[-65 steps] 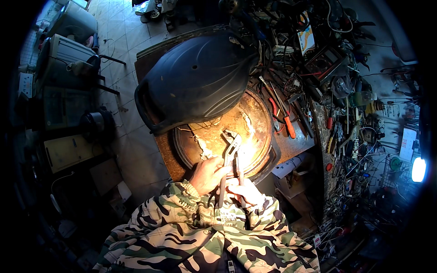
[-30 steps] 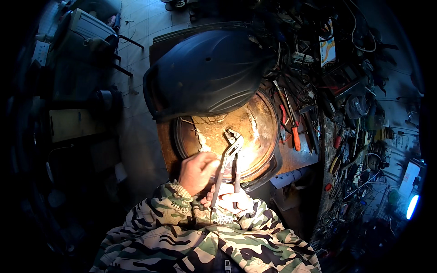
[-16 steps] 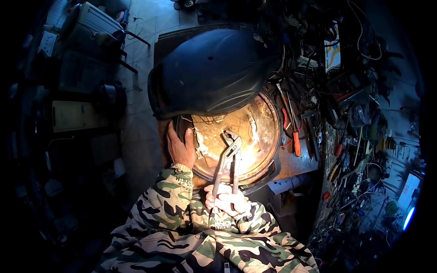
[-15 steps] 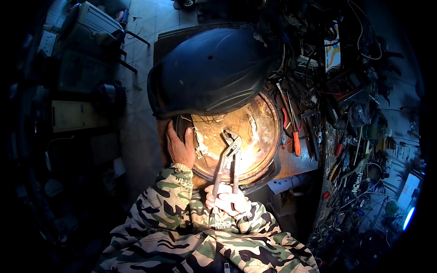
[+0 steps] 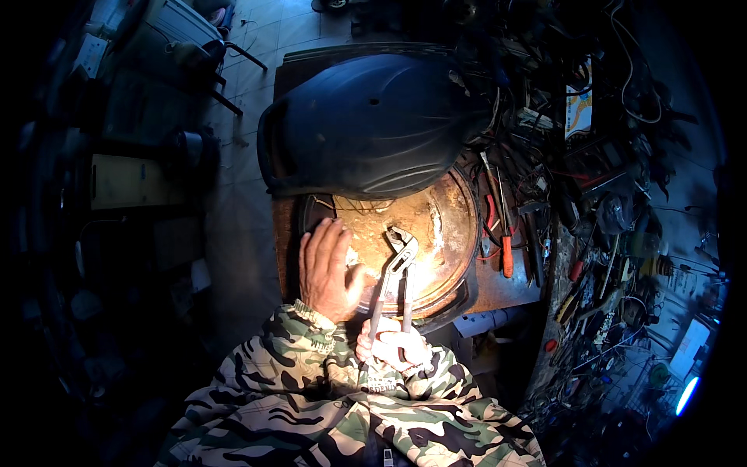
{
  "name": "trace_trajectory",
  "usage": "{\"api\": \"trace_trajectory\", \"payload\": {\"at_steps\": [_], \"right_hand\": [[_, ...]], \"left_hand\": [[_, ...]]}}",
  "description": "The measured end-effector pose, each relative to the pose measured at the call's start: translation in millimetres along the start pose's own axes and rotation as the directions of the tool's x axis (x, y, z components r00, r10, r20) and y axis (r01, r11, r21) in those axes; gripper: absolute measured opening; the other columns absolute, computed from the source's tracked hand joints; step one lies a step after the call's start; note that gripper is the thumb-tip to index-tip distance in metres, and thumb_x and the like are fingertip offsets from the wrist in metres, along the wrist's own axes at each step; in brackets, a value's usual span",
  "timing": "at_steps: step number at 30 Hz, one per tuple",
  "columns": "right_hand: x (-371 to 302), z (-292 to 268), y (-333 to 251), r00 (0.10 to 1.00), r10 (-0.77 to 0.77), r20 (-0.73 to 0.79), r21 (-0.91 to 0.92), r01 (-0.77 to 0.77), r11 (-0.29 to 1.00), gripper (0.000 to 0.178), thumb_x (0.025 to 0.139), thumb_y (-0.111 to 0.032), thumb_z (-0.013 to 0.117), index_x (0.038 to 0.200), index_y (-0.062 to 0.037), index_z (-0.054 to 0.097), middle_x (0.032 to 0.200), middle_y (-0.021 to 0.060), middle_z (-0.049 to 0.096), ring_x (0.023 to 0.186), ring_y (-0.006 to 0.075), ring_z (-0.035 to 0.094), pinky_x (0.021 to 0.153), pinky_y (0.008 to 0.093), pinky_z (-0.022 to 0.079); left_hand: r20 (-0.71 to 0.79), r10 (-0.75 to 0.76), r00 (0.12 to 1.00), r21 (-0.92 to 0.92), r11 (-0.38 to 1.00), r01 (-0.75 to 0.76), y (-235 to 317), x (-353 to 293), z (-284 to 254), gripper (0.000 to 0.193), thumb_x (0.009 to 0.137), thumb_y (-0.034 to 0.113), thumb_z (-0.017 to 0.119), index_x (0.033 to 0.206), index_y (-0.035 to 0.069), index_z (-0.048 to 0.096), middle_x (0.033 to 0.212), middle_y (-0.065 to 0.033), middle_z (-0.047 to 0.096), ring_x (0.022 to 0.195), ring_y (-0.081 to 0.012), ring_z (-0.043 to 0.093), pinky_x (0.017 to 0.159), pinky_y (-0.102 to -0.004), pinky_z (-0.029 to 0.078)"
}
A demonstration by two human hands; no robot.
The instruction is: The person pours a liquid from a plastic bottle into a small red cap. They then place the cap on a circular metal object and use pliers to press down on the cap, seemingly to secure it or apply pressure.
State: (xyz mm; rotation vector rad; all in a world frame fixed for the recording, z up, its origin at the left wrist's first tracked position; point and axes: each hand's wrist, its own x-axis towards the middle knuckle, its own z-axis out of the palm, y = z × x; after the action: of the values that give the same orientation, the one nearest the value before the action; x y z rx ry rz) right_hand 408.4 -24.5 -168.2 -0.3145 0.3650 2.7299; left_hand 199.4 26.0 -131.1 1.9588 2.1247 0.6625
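Observation:
Both handles of a pair of slip-joint pliers [image 5: 399, 265] are gripped in my right hand [image 5: 394, 345]. The pliers' jaws stand a little apart, over a round, rusty metal plate [image 5: 455, 233] under bright light; I see nothing between them. My left hand [image 5: 327, 268] is over the plate's left edge, fingers stretched out and thumb apart, with nothing in it. Whether its palm touches the plate I cannot tell. A large dark curved plastic shell [image 5: 358, 128] covers the plate's far part. Thin wire [image 5: 352, 204] shows just below the shell's near rim.
Right of the plate lie an orange-handled screwdriver [image 5: 506, 253] and a red-handled tool [image 5: 490, 210]. Farther right, a cluttered bench [image 5: 599, 288] carries many tools and cables. A metal-legged piece of furniture [image 5: 241, 58] stands on the tiled floor at far left.
My left hand has moved right and inward from the plate's left rim, now lying flatter with fingers together. My right hand still holds the pliers. The view has shifted slightly.

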Motion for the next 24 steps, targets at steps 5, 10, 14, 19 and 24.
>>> {"api": "trace_trajectory", "payload": {"at_steps": [5,10,14,19,24], "right_hand": [[1,-8,0,1.000,0.001,0.011,-0.023,-0.001,1.000,0.031,0.090,-0.016,0.062,0.113,0.0032,0.056,0.099,0.0161,0.057,0.094,0.0301,0.054,0.087,0.0455,0.045],[2,0,-4,0.999,0.002,0.051,-0.023,0.000,1.000,0.030,0.091,-0.016,0.061,0.114,0.0018,0.055,0.099,0.0152,0.056,0.094,0.0292,0.052,0.086,0.0455,0.044],[1,-10,-2,0.999,0.030,0.027,-0.029,-0.029,0.999,0.028,0.091,-0.016,0.060,0.112,0.0009,0.054,0.097,0.0135,0.054,0.093,0.0282,0.050,0.085,0.0450,0.042],[1,-17,2,1.000,-0.008,0.006,-0.108,0.009,0.994,0.026,0.089,-0.016,0.058,0.109,-0.0007,0.052,0.095,0.0124,0.052,0.093,0.0274,0.049,0.086,0.0437,0.041],[1,-16,0,1.000,0.005,0.006,-0.126,-0.004,0.992,0.028,0.089,-0.014,0.057,0.112,0.0002,0.052,0.096,0.0128,0.053,0.092,0.0268,0.048,0.087,0.0434,0.040]], "left_hand": [[-0.082,-0.414,0.907,-0.073,0.910,0.409,18,-8,-10,0.085,0.077,0.017,0.082,0.147,0.000,0.038,0.153,-0.0241,0.037,0.138,-0.0441,0.039,0.118,-0.0527,0.028],[0.108,-0.751,0.652,-0.484,0.533,0.694,-24,-50,18,0.085,0.094,0.033,0.073,0.153,-0.004,0.025,0.148,-0.0246,0.041,0.130,-0.0343,0.049,0.109,-0.0410,0.041],[0.021,-0.727,0.686,-0.517,0.579,0.630,-27,-9,28,0.086,0.095,0.046,0.069,0.152,-0.006,0.031,0.146,-0.0261,0.046,0.131,-0.0344,0.050,0.110,-0.0406,0.039],[-0.087,-0.778,0.622,-0.525,0.566,0.635,-23,8,46,0.071,0.094,0.048,0.068,0.146,0.004,0.046,0.127,-0.0280,0.063,0.116,-0.0425,0.062,0.101,-0.0449,0.047],[-0.113,-0.778,0.618,-0.474,0.588,0.655,-30,1,54,0.068,0.096,0.047,0.065,0.147,0.007,0.044,0.124,-0.0269,0.065,0.114,-0.0444,0.062,0.099,-0.0474,0.048]]}}
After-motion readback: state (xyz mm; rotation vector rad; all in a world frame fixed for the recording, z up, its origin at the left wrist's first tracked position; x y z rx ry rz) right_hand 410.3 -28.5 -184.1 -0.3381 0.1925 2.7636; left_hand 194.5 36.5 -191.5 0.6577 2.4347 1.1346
